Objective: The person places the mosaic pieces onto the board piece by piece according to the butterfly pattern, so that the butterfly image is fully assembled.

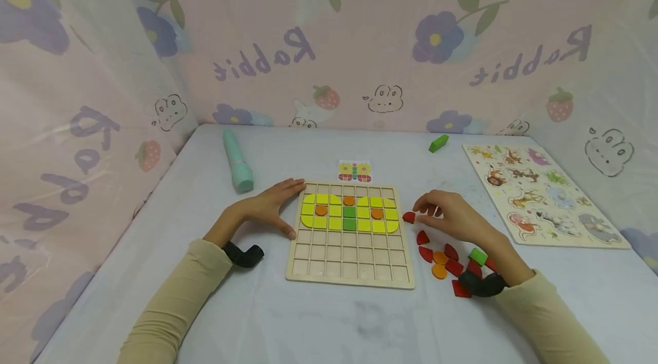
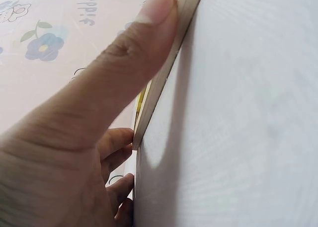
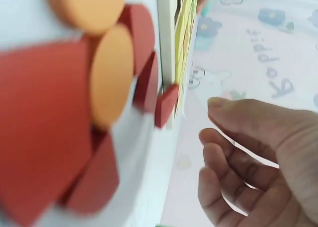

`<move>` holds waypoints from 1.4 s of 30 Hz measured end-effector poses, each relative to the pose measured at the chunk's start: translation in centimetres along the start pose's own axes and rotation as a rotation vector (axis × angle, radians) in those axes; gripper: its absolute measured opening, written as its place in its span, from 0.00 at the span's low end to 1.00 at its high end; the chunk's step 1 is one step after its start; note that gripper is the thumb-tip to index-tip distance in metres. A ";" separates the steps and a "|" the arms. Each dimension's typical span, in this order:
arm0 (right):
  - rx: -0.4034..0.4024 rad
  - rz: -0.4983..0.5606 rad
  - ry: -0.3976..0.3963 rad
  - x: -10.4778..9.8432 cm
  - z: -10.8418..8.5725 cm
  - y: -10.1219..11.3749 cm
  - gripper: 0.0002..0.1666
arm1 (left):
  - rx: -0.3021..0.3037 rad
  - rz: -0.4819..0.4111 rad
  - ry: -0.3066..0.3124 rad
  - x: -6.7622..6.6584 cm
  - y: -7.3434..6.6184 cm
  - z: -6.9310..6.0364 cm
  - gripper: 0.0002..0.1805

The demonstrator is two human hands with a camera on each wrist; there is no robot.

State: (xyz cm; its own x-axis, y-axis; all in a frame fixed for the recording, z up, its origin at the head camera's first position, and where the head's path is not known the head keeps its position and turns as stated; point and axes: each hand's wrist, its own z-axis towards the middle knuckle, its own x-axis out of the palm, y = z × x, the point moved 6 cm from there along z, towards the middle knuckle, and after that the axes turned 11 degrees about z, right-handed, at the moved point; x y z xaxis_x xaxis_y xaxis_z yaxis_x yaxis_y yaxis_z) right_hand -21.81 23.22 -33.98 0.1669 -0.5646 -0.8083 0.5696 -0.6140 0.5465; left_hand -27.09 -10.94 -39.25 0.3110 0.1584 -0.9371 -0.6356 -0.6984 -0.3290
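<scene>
Right fingers (image 3: 216, 160), empty, near a red piece (image 3: 166, 107) (left fingers (image 2: 117, 143) straight against the board (image 1: 349, 254)).

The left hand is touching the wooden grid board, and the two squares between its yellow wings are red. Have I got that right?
Not quite: the two squares between the yellow wings are green, as the head view shows. The left hand is indeed touching the wooden grid board.

A red quarter-round piece (image 1: 409, 218) lies beside the partly filled wooden grid board (image 1: 350, 254).
</scene>
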 end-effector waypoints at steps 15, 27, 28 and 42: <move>0.104 0.029 0.058 0.3 -0.8 -2.2 0.14 | 0.000 0.005 -0.004 0.1 0.0 0.0 0.63; 0.088 0.052 0.089 1.8 1.0 -2.2 0.15 | 0.002 -0.004 -0.002 0.0 0.0 0.1 0.63; 0.094 0.053 0.094 1.9 0.9 -2.3 0.15 | 0.002 -0.005 -0.002 0.0 0.0 0.1 0.63; 0.110 0.041 0.052 2.4 3.3 1.9 0.12 | 0.000 0.005 -0.003 0.0 0.0 0.1 0.63</move>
State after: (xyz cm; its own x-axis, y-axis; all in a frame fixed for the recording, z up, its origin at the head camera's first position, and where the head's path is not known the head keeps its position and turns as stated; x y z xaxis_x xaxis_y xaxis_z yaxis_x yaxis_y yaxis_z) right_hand -22.98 18.89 -34.22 0.2320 -0.5629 -0.7933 0.4699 -0.6492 0.5981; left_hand -27.14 -10.86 -39.26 0.3058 0.1568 -0.9391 -0.6375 -0.6989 -0.3242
